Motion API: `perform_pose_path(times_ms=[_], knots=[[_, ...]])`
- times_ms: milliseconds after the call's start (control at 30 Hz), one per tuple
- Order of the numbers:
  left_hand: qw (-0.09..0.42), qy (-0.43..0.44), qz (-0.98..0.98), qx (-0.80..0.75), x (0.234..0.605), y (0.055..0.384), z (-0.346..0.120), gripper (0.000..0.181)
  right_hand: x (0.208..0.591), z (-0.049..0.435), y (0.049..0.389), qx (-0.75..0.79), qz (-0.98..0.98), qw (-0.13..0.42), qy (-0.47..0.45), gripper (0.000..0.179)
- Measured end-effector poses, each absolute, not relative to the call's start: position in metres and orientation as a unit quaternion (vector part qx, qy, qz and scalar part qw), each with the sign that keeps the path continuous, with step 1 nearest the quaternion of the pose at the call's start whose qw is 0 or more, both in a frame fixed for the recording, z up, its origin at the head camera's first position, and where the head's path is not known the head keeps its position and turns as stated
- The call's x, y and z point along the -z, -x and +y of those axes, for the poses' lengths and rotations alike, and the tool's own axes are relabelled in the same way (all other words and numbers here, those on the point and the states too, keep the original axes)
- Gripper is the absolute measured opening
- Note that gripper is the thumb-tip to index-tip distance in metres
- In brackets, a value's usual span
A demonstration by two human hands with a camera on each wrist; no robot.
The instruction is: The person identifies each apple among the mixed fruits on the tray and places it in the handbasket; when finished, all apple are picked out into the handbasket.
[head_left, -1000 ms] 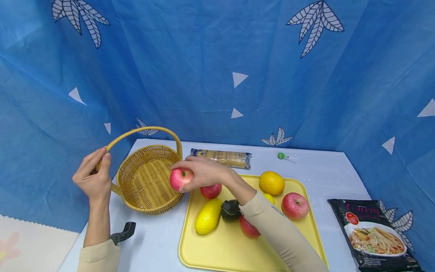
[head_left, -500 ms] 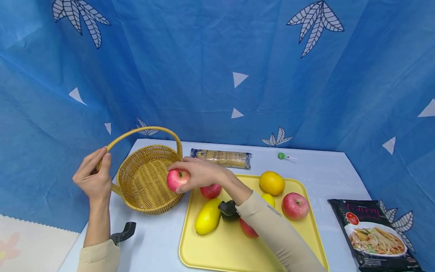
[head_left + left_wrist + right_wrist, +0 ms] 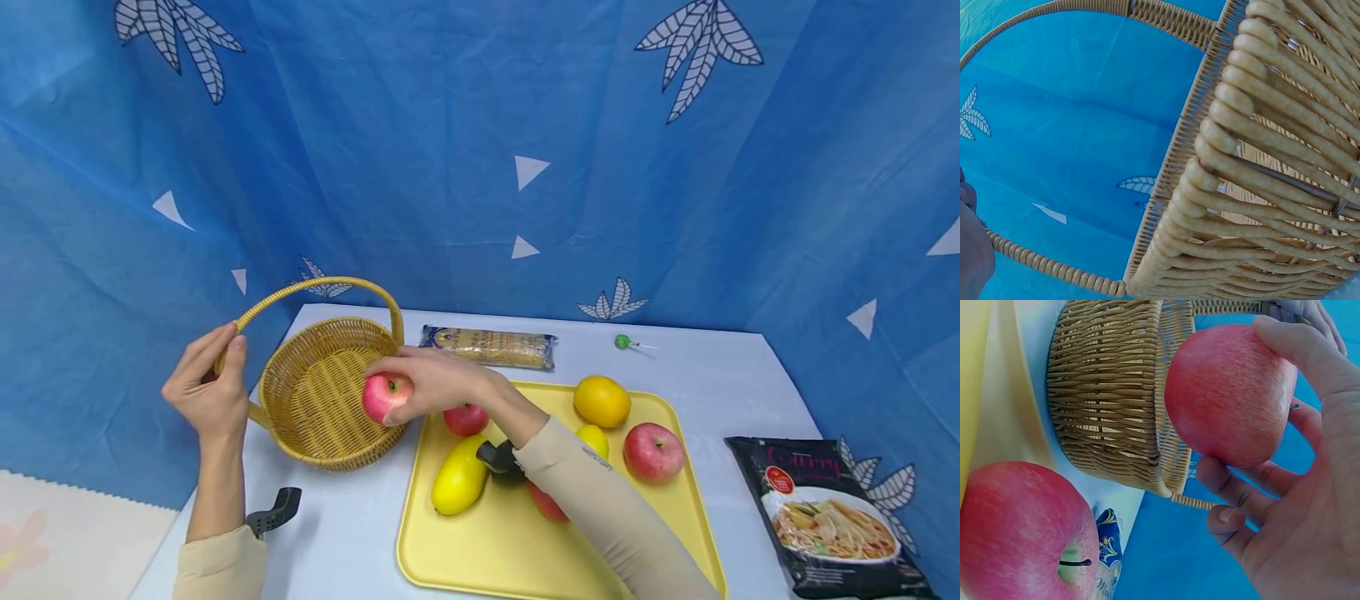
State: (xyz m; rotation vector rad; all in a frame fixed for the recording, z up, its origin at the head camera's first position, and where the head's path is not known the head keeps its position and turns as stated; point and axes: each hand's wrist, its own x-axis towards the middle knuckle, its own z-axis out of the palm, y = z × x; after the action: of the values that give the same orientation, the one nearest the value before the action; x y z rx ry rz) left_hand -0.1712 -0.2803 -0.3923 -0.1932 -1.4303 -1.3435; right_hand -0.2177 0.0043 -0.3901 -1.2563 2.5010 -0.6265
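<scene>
A wicker basket [image 3: 330,408] with a tall arched handle stands at the left of the table, and nothing lies inside it. My left hand [image 3: 210,383] grips the near side of its handle; in the left wrist view only a bit of that hand [image 3: 972,250] shows at the edge. My right hand [image 3: 435,383] holds a red apple [image 3: 387,397] over the basket's right rim, thumb on one side and fingers on the other, as the right wrist view shows the apple [image 3: 1229,394] close up. Another apple [image 3: 465,419] sits on the yellow tray [image 3: 480,558] beneath that wrist.
On the tray also lie a yellow mango-like fruit [image 3: 459,479], an orange-yellow fruit [image 3: 602,401], a large apple [image 3: 653,452] and a partly covered apple [image 3: 547,502]. Behind stand a pasta packet [image 3: 491,347] and a green lollipop [image 3: 623,342]. A black noodle bag [image 3: 832,517] lies right.
My right hand has moved slightly left with the apple, further over the basket's rim. The left hand keeps its grip on the handle, and the basket has stayed in place.
</scene>
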Motion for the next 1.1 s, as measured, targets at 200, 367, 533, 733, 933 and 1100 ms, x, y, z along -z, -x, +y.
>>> perform_pose_path(times_ms=[200,367,533,733,933,1100], knots=[[0.552,0.080,-0.601,0.572,0.393,0.172,-0.280,0.016,0.390,0.001,0.219,0.224,0.860,0.142,0.437,0.066],[0.554,0.081,-0.600,0.572,0.394,0.171,-0.279,0.016,0.391,-0.002,0.220,0.222,0.861,0.144,0.435,0.067],[0.554,0.082,-0.598,0.573,0.393,0.171,-0.279,0.017,0.394,-0.004,0.223,0.225,0.862,0.144,0.432,0.067],[0.554,0.079,-0.599,0.573,0.391,0.170,-0.280,0.016,0.399,-0.008,0.227,0.237,0.853,0.153,0.439,0.067],[0.556,0.085,-0.589,0.580,0.391,0.172,-0.278,0.015,0.402,-0.010,0.230,0.247,0.851,0.152,0.437,0.067],[0.558,0.089,-0.589,0.577,0.391,0.173,-0.277,0.016,0.404,-0.012,0.231,0.247,0.852,0.145,0.438,0.069]])
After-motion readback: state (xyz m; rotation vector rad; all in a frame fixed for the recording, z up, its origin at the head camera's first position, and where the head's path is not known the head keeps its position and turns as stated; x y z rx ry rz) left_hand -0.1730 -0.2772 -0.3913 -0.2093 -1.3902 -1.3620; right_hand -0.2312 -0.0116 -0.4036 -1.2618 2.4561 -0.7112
